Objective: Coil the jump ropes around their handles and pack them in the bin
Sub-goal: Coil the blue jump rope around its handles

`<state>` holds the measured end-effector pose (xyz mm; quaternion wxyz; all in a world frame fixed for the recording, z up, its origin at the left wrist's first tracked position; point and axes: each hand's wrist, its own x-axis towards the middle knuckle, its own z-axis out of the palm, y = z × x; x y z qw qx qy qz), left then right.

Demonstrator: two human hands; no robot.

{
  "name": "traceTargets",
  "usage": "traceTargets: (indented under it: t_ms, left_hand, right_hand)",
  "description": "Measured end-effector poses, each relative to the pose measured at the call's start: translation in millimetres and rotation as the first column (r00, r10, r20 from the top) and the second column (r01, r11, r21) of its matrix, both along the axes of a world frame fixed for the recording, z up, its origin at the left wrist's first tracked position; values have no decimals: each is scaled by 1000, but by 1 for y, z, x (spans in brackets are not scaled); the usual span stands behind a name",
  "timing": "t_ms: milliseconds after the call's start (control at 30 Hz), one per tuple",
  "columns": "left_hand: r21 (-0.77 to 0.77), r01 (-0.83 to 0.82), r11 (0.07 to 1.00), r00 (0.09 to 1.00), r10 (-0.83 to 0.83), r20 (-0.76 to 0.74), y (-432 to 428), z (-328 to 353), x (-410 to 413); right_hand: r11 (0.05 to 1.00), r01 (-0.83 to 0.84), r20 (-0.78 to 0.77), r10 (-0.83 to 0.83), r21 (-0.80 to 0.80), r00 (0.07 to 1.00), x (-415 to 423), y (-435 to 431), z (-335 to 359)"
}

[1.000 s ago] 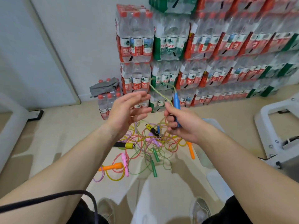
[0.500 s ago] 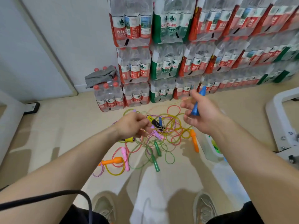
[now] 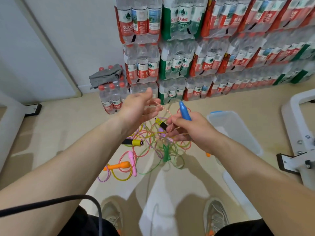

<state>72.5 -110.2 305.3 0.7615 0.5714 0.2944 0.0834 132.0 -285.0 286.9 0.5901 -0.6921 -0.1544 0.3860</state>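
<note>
We're wrapping rope (image 3: 161,106) onto the blue handle (image 3: 184,111).
Our right hand (image 3: 196,132) grips it upright as a spool; left hand (image 3: 138,108), fingers loose and open, carries rope across to feed a turn.

storeroom, stacked bottled-water packs (image 3: 177,65)

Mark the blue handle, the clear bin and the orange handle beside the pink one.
blue handle (image 3: 184,110): head view, exposed upper shaft.
clear bin (image 3: 235,128): head view, bare inside wall.
orange handle (image 3: 119,165): head view, middle of the shaft.
</note>
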Motion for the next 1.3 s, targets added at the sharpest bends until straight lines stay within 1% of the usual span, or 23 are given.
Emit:
traceTargets:
  t_ms: [100, 133, 200, 233, 300, 333, 367, 433, 500, 533, 567, 600, 633, 700, 767, 800, 833, 900, 1000, 1067, 1133, 1200, 1300]
  left_hand:
    - [33, -39, 999, 997, 41, -67, -15, -6, -5]
    - [114, -30, 993, 995, 41, -88, -19, -8, -7]
    - [344, 9, 939, 995, 25, -96, -24, -10, -12]
    - [394, 55, 917, 995, -19, -94, -25, -9, -15]
    - [319, 267, 909, 963, -238, -127, -27, -6, -20]
    - [282, 393, 875, 919, -367, -143, -28, -6, -23]
    - [281, 496, 821, 868, -471, -158, -31, -7, -25]
    - [368, 614, 698, 787, -576, -221, -33, -16, -28]
    - [499, 663, 557, 744, -567, -355, -29, -32, -31]
    - [527, 674, 518, 735, -543, -406, -26, -39, -32]
    - [537, 674, 507, 736, -520, -432, -23, -44, -32]
    - [520, 658, 544, 752, -504, -425, -21, -45, -32]
    - [469, 627, 622, 779, -494, -385, -21, -43, -32]
    - [346, 534, 771, 844, -462, -273, -23, -32, -29]
    - [218, 432, 875, 900, -403, -164, -23, -19, -25]
    - [149, 379, 913, 924, -366, -108, -22, -14, -22]
    - [67, 323, 944, 946, -320, -56, -21, -11, -20]
    - [-81, 220, 972, 975, -221, -4, -18, -4, -18]
    - [-192, 132, 972, 990, -139, -21, -15, -1, -16]
    - [-226, 118, 967, 992, -126, -21, -17, 1, -15]
    - [-223, 114, 968, 993, -115, 5, -20, 2, -13]
    - [-163, 85, 983, 996, -84, 10, -21, 1, -12]
    - [10, 73, 997, 993, -71, -97, -15, -4, -11]
  right_hand:
    - [981, 146, -125, -130, 125, 984, 1, 1, 9]
    - [972, 178, -160, -153, 156, 975, 2, 1, 11]
    - [954, 225, -216, -182, 196, 959, 3, 0, 16]
    - [947, 244, -240, -193, 209, 951, 4, 0, 18]
    - [930, 282, -285, -211, 234, 935, 4, -2, 20]
    - [920, 303, -305, -223, 248, 926, 5, -2, 22]
    - [908, 326, -320, -236, 262, 917, 5, -3, 22]
    - [879, 373, -348, -264, 298, 900, 10, -6, 26]
    - [834, 434, -384, -299, 339, 874, 17, -10, 30]
    - [810, 470, -399, -325, 350, 858, 21, -12, 31]
    - [789, 502, -406, -354, 355, 842, 24, -15, 32]
    - [775, 527, -408, -380, 350, 830, 27, -17, 30]
    - [771, 542, -402, -403, 335, 822, 30, -20, 28]
    - [816, 518, -353, -420, 256, 836, 32, -22, 19]
    - [929, 361, -232, -334, 84, 913, 26, -23, 7]
    - [969, 245, -170, -244, -19, 955, 20, -23, 2]
    - [986, 132, -124, -144, -100, 982, 12, -21, -4]
    - [985, -20, -50, 12, -169, 999, -1, -17, -12]
    - [986, -76, 87, 90, -147, 992, -8, -14, -17]
    - [986, -115, 113, 128, -119, 985, -6, -13, -18]
    - [982, -153, 91, 163, -110, 982, -5, -12, -17]
    - [984, -148, 82, 156, -97, 984, -6, -11, -15]
    - [999, -22, 10, 22, 36, 1000, -4, -9, -6]
